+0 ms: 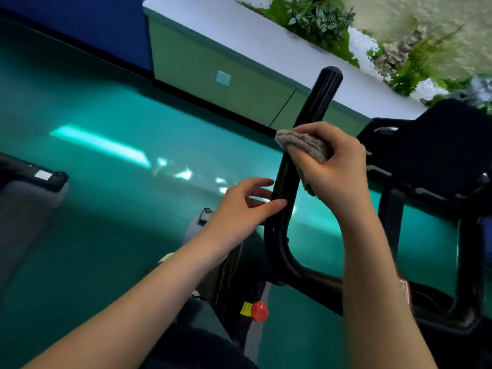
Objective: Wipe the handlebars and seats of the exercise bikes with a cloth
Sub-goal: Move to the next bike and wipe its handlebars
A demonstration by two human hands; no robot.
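A black handlebar [318,102] of an exercise bike rises through the middle of the view, ending in a ribbed grip at the top. My right hand [338,166] grips a grey fluffy cloth [303,143] and holds it wrapped against the bar about halfway up. Just below, my left hand [245,206] rests its straight fingers against the left side of the bar. The bar bends at its base into the bike's frame [306,272]. No seat can be made out.
A red knob [259,311] with a yellow tag sits low on the frame. Dark bike parts [431,153] stand at the right, another machine's edge [32,177] at the left. Beyond the glossy teal floor [106,161] runs a green wall panel with a planter [332,25] above.
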